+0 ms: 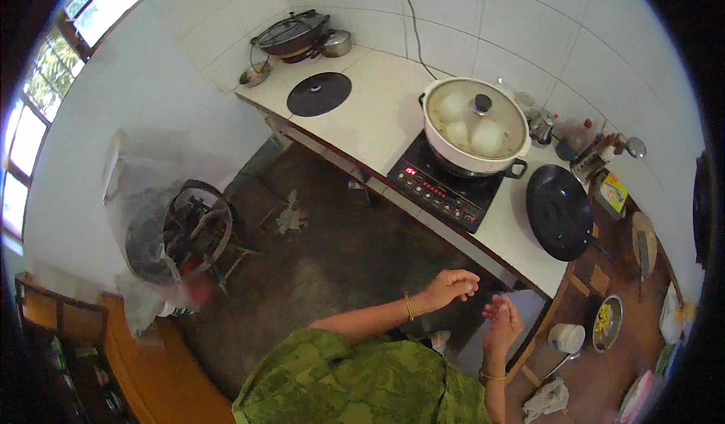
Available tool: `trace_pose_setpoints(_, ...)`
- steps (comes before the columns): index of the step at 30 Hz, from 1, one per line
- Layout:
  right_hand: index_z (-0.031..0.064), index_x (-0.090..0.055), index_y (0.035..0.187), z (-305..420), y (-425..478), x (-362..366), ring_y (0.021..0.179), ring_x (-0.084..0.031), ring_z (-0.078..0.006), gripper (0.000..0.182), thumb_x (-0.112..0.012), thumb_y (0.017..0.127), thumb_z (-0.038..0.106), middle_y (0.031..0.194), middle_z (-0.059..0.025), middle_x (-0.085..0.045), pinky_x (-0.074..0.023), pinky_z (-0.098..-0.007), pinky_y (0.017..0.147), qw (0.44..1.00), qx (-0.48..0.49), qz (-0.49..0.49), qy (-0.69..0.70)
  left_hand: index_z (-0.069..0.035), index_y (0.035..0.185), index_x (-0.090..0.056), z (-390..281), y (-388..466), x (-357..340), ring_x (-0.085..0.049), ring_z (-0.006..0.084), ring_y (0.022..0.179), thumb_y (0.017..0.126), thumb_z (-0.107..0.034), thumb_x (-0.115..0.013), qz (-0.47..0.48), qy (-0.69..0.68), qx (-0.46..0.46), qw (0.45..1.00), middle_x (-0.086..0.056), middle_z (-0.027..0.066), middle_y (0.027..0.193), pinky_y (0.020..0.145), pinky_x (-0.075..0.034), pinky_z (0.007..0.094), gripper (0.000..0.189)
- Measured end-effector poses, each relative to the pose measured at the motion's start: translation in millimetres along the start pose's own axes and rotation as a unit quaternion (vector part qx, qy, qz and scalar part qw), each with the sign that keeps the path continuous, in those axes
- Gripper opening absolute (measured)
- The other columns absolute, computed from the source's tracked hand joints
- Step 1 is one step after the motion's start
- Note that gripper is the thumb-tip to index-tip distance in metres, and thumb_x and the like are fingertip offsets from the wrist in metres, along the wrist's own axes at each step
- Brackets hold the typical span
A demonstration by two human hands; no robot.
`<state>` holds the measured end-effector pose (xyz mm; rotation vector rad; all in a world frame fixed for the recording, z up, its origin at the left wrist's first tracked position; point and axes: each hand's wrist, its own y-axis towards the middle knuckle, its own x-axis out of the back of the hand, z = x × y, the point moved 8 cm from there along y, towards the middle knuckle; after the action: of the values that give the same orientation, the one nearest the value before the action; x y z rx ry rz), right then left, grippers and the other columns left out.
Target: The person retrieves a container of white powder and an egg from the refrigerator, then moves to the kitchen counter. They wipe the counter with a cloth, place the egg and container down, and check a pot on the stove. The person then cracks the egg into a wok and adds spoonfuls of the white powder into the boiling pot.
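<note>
My left hand (452,289) is raised in front of the counter edge, its fingers loosely bent and nothing visible in it. Close to it on the right, my right hand (503,325) is also half curled, with no object showing; the two hands are apart. Beyond them a black induction cooker (439,189) sits on the white-topped counter (376,124), its red display lit. On the cooker stands a white pot (481,160) under a glass lid (515,109) with a black knob. Several round pale pieces show through the glass.
A black frying pan (558,211) lies right of the cooker. Bottles and a utensil holder (589,166) line the wall. A wooden table (620,361) holds a steel bowl (617,322) of yellow pieces, a white tub (566,338) and a knife (643,254). A basket (226,234) stands left.
</note>
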<state>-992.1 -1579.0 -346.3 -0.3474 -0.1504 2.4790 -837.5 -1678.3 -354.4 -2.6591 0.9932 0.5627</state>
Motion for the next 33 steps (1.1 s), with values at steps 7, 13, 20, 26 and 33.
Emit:
trace_pose_setpoints(7, -0.0061, -0.054, 0.112, -7.1, -5.2, -33.2, 0.076, -0.062, -0.0201, 0.029, -0.051, 0.092, 0.014, 0.101, -0.0161, -0.063, -0.0532, -0.0316, 0.064, 0.999, -0.014, 0.041, -0.001, 0.002, 0.115, -0.054, -9.2, -19.5, 28.0, -0.06, 0.0136, 0.086, 0.091, -0.009, -0.051, -0.043, 0.003, -0.002, 0.999, -0.062, 0.009, 0.098, 0.074, -0.051, 0.0279, 0.027)
trace_pose_setpoints(13, -0.0058, -0.055, 0.112, -12.1, -16.7, -40.3, 0.077, -0.062, -0.02, 0.028, -0.05, 0.092, 0.013, 0.101, -0.0162, -0.063, -0.0529, -0.0319, 0.066, 0.999, -0.025, 0.044, 0.01, 0.002, 0.114, -0.055, -6.2, -27.9, 42.5, -0.06, 0.0134, 0.085, 0.091, -0.01, -0.051, -0.044, -0.001, -0.018, 0.999, -0.062, 0.0088, 0.097, 0.073, -0.051, 0.0278, 0.027)
trace_pose_setpoints(20, -0.0062, -0.055, 0.113, -12.0, -31.1, -36.2, 0.079, -0.062, -0.0202, 0.029, -0.05, 0.092, 0.012, 0.102, -0.0173, -0.063, -0.0525, -0.0324, 0.069, 0.999, -0.031, 0.024, -0.011, 0.002, 0.112, -0.056, -7.1, -33.0, 39.6, -0.06, 0.0135, 0.084, 0.09, -0.01, -0.051, -0.026, 0.01, 0.003, 1.0, -0.063, 0.0088, 0.096, 0.071, -0.052, 0.0271, 0.025)
trace_pose_setpoints(26, -0.0074, -0.055, 0.111, -19.6, -40.8, -27.0, 0.077, -0.062, -0.0207, 0.028, -0.05, 0.092, 0.012, 0.101, -0.0181, -0.063, -0.0531, -0.0322, 0.067, 1.0, -0.022, -0.008, -0.001, 0.002, 0.111, -0.057, 0.6, -30.0, 38.3, -0.061, 0.0136, 0.084, 0.091, -0.009, -0.051, -0.006, 0.001, 0.008, 1.0, -0.063, 0.0091, 0.096, 0.071, -0.052, 0.0267, 0.023)
trace_pose_setpoints(33, -0.0065, -0.057, 0.109, -20.9, -56.0, -14.7, 0.076, -0.063, -0.0198, 0.025, -0.051, 0.091, 0.011, 0.098, -0.0174, -0.064, -0.0533, -0.0319, 0.066, 0.999, -0.02, -0.049, -0.006, 0.003, 0.111, -0.057, 14.4, -27.1, 28.7, -0.061, 0.0149, 0.085, 0.09, -0.008, -0.051, 0.027, 0.0, 0.041, 0.999, -0.063, 0.0105, 0.097, 0.071, -0.052, 0.027, 0.024)
